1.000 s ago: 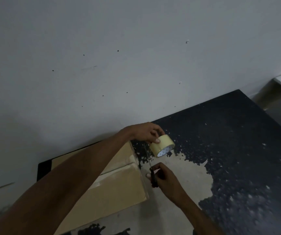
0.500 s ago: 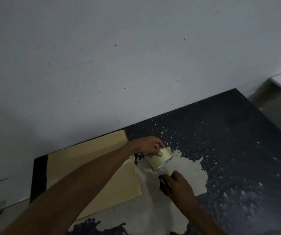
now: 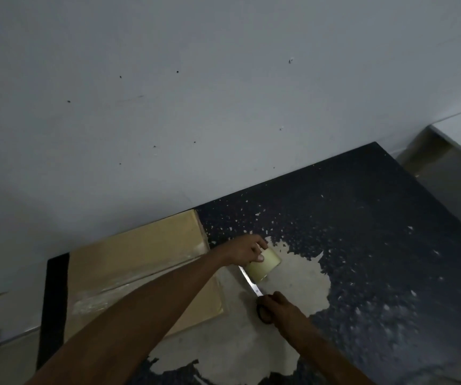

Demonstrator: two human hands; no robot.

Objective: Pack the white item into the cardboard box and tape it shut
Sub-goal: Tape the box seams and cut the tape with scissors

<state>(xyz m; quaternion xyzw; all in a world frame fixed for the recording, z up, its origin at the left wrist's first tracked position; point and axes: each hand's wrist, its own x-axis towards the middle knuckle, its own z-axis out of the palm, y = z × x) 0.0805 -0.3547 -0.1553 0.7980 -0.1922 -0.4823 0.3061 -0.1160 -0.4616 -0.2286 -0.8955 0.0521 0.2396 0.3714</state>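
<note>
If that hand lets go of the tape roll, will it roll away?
Probably a little. The tape roll is round and held tilted in the left hand, so it could land on its rim. It looks light, being hollow. The strip stretched toward the scissors in the right hand would likely tug it short.

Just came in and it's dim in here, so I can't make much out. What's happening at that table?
A person is sealing a closed cardboard box that lies on a worn dark table. The left hand holds a roll of tape just off the box's right edge. The right hand holds scissors with the blades pointing up to the roll, apparently to cut the tape. Shiny tape already runs along the box's top seam.
</note>
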